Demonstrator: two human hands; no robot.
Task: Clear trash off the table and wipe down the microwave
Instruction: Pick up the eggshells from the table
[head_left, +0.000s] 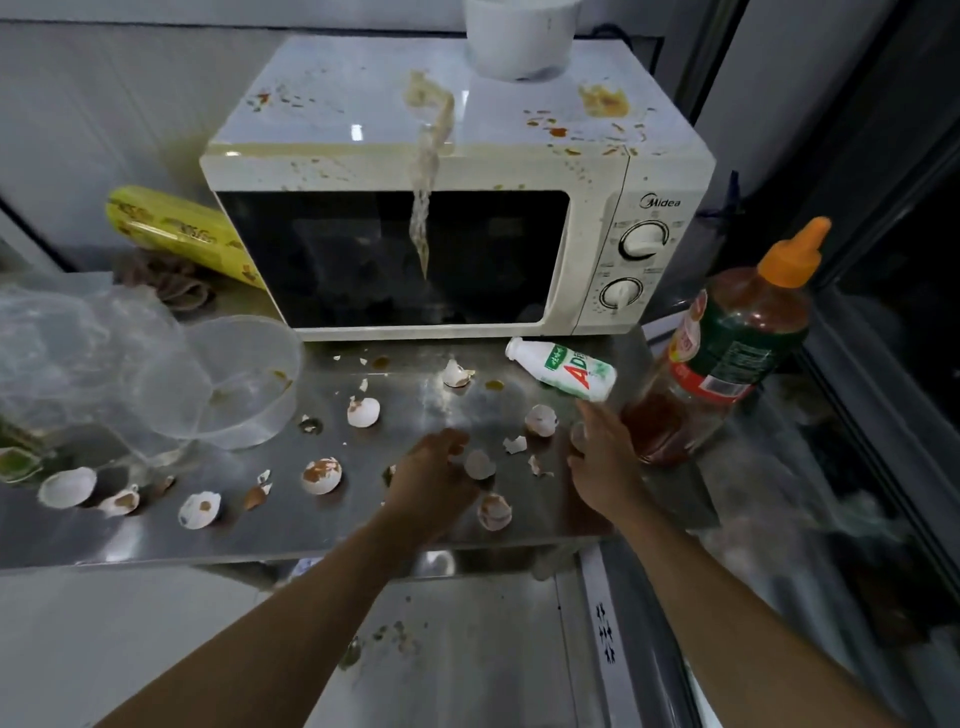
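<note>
**Clearing eggshells from the table in front of a soiled microwave**

At far left, crumpled clear plastic (78, 343) and a round clear container (244, 379) lay on the steel table (156, 540), with eggshells (322, 475) scattered along its front. The left hand (434, 480) was curled over shell fragments at mid-table; whether it gripped any could not be told. Behind stood the microwave (457, 218), streaked with brown residue and not yet wiped. The right hand (605, 460) held a shell piece in bent fingers, just below a toppled small white bottle (563, 369) and beside the sauce bottle (727, 353). The trash-gathering step appeared to be in hand; the next move likely called for collecting the remaining shells leftward.
</note>
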